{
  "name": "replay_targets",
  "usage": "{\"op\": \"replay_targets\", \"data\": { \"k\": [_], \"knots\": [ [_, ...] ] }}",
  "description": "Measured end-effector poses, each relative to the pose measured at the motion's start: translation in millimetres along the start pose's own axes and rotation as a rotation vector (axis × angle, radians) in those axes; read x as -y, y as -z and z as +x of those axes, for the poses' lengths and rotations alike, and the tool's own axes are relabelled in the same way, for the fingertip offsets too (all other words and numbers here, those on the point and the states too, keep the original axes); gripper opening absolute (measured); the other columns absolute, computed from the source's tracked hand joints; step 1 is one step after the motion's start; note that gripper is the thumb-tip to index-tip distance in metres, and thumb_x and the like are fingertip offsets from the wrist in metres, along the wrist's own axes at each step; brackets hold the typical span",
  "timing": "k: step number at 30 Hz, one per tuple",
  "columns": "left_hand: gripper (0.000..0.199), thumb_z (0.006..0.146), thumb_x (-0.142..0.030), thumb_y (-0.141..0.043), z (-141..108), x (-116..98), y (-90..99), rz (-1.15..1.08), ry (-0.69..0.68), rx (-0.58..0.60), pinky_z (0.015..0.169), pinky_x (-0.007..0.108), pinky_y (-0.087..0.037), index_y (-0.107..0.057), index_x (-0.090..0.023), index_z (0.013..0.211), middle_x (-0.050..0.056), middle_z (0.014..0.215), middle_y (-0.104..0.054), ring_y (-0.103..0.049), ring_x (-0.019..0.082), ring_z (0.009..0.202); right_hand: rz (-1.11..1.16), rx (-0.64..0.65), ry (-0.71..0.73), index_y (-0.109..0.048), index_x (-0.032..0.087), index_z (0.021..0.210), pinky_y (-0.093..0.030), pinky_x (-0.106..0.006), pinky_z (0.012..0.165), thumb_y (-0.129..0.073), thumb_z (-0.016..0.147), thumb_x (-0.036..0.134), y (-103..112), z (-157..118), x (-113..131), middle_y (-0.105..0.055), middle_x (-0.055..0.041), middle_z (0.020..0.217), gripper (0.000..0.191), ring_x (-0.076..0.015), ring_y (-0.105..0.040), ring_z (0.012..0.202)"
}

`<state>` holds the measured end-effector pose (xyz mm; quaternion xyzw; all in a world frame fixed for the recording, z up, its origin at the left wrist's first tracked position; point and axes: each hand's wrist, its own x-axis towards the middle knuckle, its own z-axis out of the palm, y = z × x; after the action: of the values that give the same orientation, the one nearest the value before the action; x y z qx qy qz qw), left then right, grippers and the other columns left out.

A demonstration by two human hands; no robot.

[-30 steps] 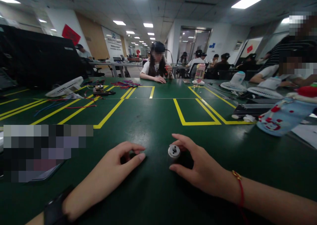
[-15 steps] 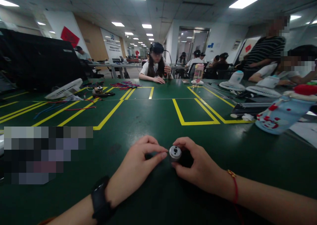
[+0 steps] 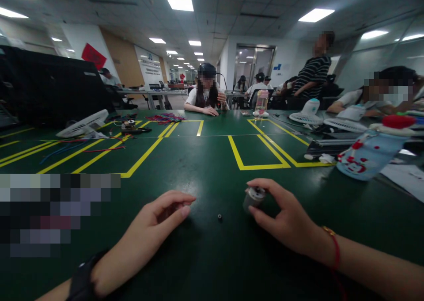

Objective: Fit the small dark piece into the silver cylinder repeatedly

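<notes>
Metal cylinder (image 3: 252,200) sits in the right hand (image 3: 286,212), over the near part of the green tabletop (image 3: 205,265), as the head view gives it to me; the thumb closes on its near side, the fingers curl round the far side by the rim, and its capped, holed end faces up with a slight lean; whether its base touches the surface I cannot tell. The left hand (image 3: 154,221) hangs half curled, thumb and forefinger a little apart, nothing showing between them; a small dark piece (image 3: 219,217) with a hole in its end lies between the two hands, touching neither.

To my eye the cylinder is stiff and probably weighty for its bulk, its bare side smooth enough to slip; opposed thumb and fingers round the upper wall look the sound hold, clear of the holes. The small piece seems light, hard and ready to roll; fingertips on its sides would suit it. Well off to the right stands a blue bottle (image 3: 367,157).
</notes>
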<state>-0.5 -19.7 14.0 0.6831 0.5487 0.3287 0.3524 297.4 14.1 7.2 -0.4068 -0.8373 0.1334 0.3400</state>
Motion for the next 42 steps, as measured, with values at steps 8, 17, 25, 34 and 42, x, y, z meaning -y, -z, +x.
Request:
{"op": "replay_targets", "data": {
  "k": [8, 17, 25, 34, 42],
  "knots": [
    [0.027, 0.085, -0.047, -0.057, -21.8, 30.5, 34.8, -0.127, 0.160, -0.087, 0.067, 0.026, -0.047, -0.067, -0.029, 0.103, -0.001, 0.076, -0.063, -0.060, 0.018, 0.074, -0.446, -0.184, -0.397, -0.050, 0.028, 0.115, -0.051, -0.029, 0.053, -0.061, 0.074, 0.053, 92.2, -70.6, -104.8, -0.062, -0.0095, 0.104, 0.049, -0.0181, -0.063, 0.068],
    [0.036, 0.084, -0.054, -0.052, -11.5, 15.2, 20.2, -0.021, 0.181, -0.027, 0.060, 0.026, -0.045, -0.067, -0.025, 0.101, 0.000, 0.077, -0.063, -0.056, 0.017, 0.068, -0.626, -0.187, 0.031, -0.051, 0.026, 0.118, -0.038, -0.048, 0.093, -0.061, 0.077, 0.041, 72.5, -37.0, -44.4, -0.055, -0.0098, 0.118, 0.045, -0.0285, -0.049, 0.112],
    [0.035, 0.084, -0.052, -0.054, -13.7, 25.8, 25.7, -0.022, 0.199, -0.043, 0.058, 0.024, -0.046, -0.067, -0.025, 0.103, 0.000, 0.077, -0.064, -0.056, 0.016, 0.066, -0.067, 0.301, 0.157, -0.066, 0.023, 0.094, -0.043, -0.031, 0.080, -0.052, 0.088, 0.031, -37.8, 30.0, 35.6, -0.062, -0.0023, 0.095, 0.017, -0.0146, -0.053, 0.091],
    [0.035, 0.083, -0.052, -0.054, -11.4, 28.9, 23.7, -0.054, 0.198, -0.013, 0.058, 0.024, -0.044, -0.067, -0.027, 0.103, 0.000, 0.077, -0.064, -0.057, 0.017, 0.068, -0.635, -0.081, -0.258, -0.066, 0.027, 0.093, -0.048, -0.038, 0.077, -0.048, 0.085, 0.045, 116.2, -22.7, -42.4, -0.066, -0.0070, 0.099, 0.026, -0.0205, -0.062, 0.086],
    [0.036, 0.082, -0.055, -0.054, -11.9, 23.7, 24.4, -0.036, 0.212, -0.015, 0.061, 0.026, -0.045, -0.067, -0.028, 0.101, 0.000, 0.080, -0.065, -0.058, 0.018, 0.070, -0.604, -0.033, -0.740, -0.072, 0.032, 0.087, -0.049, -0.032, 0.063, -0.052, 0.080, 0.057, 146.8, -44.1, -65.5, -0.069, -0.0066, 0.092, 0.033, -0.0182, -0.065, 0.072]
  ]
}}
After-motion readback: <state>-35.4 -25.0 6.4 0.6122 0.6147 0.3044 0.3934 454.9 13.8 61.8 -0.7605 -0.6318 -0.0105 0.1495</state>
